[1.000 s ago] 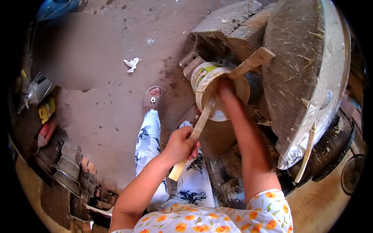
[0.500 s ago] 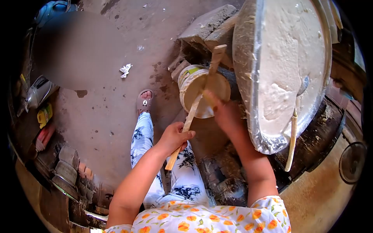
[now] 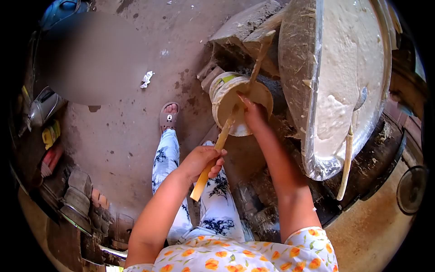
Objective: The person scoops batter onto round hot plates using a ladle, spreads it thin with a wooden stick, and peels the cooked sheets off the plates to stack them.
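Observation:
My left hand (image 3: 206, 162) is closed around the lower part of a long, flat wooden stick (image 3: 225, 127), which slants up and away over a bucket (image 3: 219, 106). Pale residue coats the bucket's mouth, and the stick's middle is hard to separate from it. At that middle part, my right hand (image 3: 254, 113) has its fingers closed against the wood, above the bucket; some fingers are hidden. The stick's far end (image 3: 265, 45) sticks out past the bucket toward concrete blocks.
To the right stands a large metal basin (image 3: 312, 149) of thick, pale batter-like mixture (image 3: 337, 90). A long-handled ladle (image 3: 346, 158) rests in it. Concrete blocks (image 3: 244, 22) lie behind the bucket. Crumpled paper (image 3: 146, 79) is on the floor; a kettle (image 3: 45, 106) stands at left.
My right hand has moved a little up and farther along the stick, and is less blurred. The stick has shifted and turned slightly. The view has swung slightly, moving the basin right.

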A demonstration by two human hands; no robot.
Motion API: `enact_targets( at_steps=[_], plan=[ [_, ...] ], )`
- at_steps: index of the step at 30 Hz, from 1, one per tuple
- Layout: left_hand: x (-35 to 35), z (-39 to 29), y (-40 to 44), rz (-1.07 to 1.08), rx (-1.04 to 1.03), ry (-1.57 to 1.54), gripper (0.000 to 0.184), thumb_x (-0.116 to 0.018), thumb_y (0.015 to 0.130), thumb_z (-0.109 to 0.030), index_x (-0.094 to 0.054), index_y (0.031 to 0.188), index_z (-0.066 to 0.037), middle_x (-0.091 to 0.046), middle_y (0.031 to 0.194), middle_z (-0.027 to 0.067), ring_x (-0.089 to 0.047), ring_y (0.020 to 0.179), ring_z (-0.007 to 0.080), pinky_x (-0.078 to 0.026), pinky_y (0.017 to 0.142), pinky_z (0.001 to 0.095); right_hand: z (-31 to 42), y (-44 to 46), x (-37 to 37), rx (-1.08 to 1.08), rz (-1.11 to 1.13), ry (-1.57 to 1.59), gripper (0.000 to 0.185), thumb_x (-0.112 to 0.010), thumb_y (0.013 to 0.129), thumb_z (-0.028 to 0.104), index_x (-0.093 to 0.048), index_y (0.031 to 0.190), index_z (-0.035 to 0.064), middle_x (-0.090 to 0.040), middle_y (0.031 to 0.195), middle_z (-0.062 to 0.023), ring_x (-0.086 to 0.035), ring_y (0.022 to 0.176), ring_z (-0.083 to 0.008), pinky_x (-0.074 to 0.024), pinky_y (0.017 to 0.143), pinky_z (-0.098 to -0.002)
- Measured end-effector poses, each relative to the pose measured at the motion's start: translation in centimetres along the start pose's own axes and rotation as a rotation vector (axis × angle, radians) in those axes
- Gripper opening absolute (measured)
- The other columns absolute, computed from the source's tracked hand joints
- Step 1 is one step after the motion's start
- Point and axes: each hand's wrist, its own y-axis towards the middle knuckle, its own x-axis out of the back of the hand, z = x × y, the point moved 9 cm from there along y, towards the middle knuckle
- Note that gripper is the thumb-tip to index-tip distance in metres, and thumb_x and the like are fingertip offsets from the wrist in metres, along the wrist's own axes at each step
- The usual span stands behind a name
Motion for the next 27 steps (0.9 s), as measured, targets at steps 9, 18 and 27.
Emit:
enact_targets(
  at_steps=[9, 18, 27],
  plan=[
    [0.5, -0.6, 0.3, 0.033, 0.000, -0.006, 0.021, -0.043, 0.094, -0.012, -0.052, 0.100, 0.006, -0.051, 0.070, 0.0082, -0.036, 0.042, 0.0097, -0.028, 0.036, 0.0227, 7.1, -7.5, -0.9, 0.362, 0.053, -0.223, 0.064, -0.054, 0.077, -0.004, -0.047, 0.133, 0.0271, -0.063, 0.084, -0.0150, -0.061, 0.075, -0.0357, -0.0494, 0.064, -0.0443],
    [1.7, -0.9, 0.3, -0.004, 0.007, 0.061, 0.022, -0.043, 0.095, -0.014, -0.052, 0.101, 0.005, -0.052, 0.069, 0.0083, -0.034, 0.040, 0.0088, -0.027, 0.035, 0.0225, -3.2, 2.5, -4.8, -0.011, 0.021, -0.343, 0.031, -0.050, 0.088, 0.016, -0.060, 0.117, 0.0215, -0.064, 0.091, -0.0189, -0.062, 0.081, -0.0358, -0.0498, 0.073, -0.0412],
    [1.0, 1.0, -3.2, -0.034, -0.017, 0.152, 0.024, -0.039, 0.097, -0.015, -0.051, 0.102, 0.004, -0.052, 0.065, 0.0068, -0.038, 0.036, 0.0110, -0.030, 0.032, 0.0241, -7.2, 5.6, -3.4, -0.358, 0.036, -0.378, 0.037, -0.036, 0.093, 0.027, -0.060, 0.112, 0.0053, -0.063, 0.100, -0.0223, -0.060, 0.094, -0.0388, -0.0474, 0.083, -0.0442]
  ],
)
